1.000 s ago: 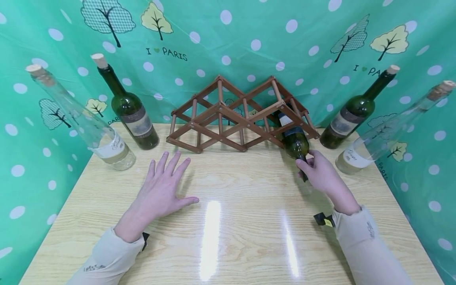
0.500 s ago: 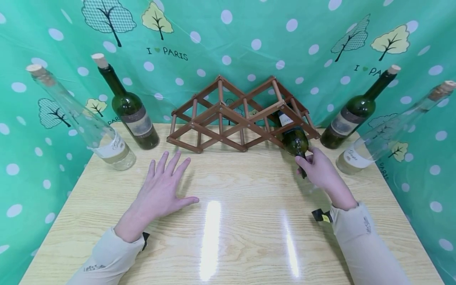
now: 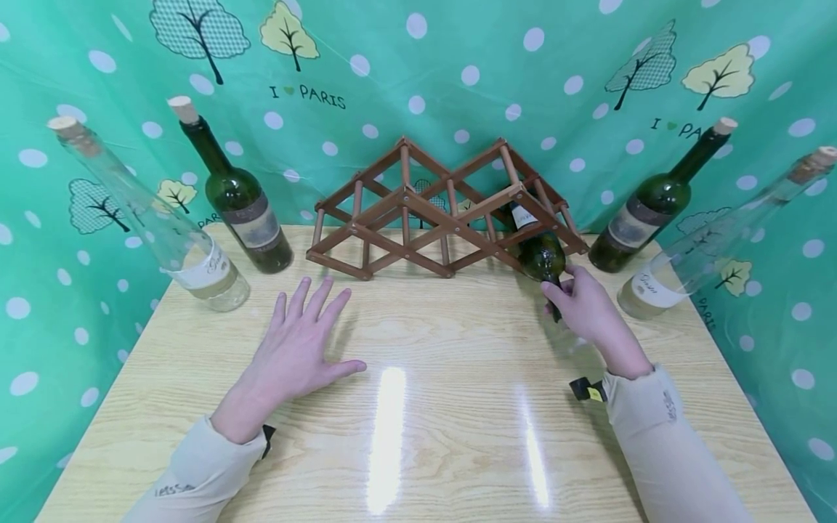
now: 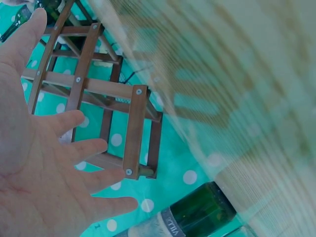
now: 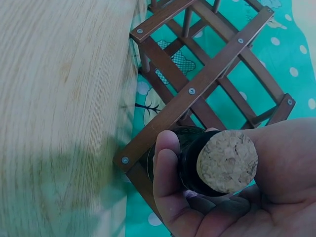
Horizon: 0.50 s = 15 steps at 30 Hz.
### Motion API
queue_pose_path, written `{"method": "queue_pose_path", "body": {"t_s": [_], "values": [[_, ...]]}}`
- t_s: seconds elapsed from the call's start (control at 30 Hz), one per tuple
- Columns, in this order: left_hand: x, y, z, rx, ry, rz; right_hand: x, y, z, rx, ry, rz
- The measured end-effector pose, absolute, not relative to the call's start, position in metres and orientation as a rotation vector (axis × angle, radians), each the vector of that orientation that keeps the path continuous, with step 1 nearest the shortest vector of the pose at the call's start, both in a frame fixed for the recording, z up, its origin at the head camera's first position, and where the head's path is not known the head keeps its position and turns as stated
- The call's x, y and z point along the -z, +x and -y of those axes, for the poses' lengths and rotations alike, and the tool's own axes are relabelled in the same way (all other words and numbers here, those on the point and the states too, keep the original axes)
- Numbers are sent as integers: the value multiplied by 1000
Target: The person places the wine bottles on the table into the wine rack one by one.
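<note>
My right hand (image 3: 585, 309) grips the neck of a dark green wine bottle (image 3: 543, 256), its fingers curled round it. The bottle lies in the lower right opening of a brown wooden wine rack (image 3: 405, 195), neck toward me. In the right wrist view its cork (image 5: 228, 162) faces the camera, with my fingers (image 5: 168, 182) behind it. My left hand (image 3: 296, 352) is spread with straight fingers, palm down over the table, holding nothing. In the left wrist view the palm (image 4: 54, 173) shows in front of the rack's end.
At the left stand a corked green bottle (image 3: 251, 218) and a clear bottle (image 3: 209, 272). Another green bottle (image 3: 637, 211) and clear bottle (image 3: 654, 287) stand at the right, near my right hand. A patterned green cloth (image 3: 418, 65) hangs behind the wooden table (image 3: 451, 436).
My right hand has moved slightly away from me, and the wine bottle has slid a little deeper into the rack. The left hand stays where it was.
</note>
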<state>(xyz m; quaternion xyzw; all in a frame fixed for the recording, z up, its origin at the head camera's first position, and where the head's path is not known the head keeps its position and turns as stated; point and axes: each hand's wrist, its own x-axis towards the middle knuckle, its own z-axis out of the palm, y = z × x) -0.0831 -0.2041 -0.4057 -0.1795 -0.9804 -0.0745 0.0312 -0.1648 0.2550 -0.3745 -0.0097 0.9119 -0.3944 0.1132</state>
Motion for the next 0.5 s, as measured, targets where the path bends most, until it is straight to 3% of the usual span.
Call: {"method": "queue_pose_path", "body": {"t_s": [0.5], "values": [[407, -83, 203, 225, -558, 3020, 375, -168, -254, 1127, -10, -2686]]}}
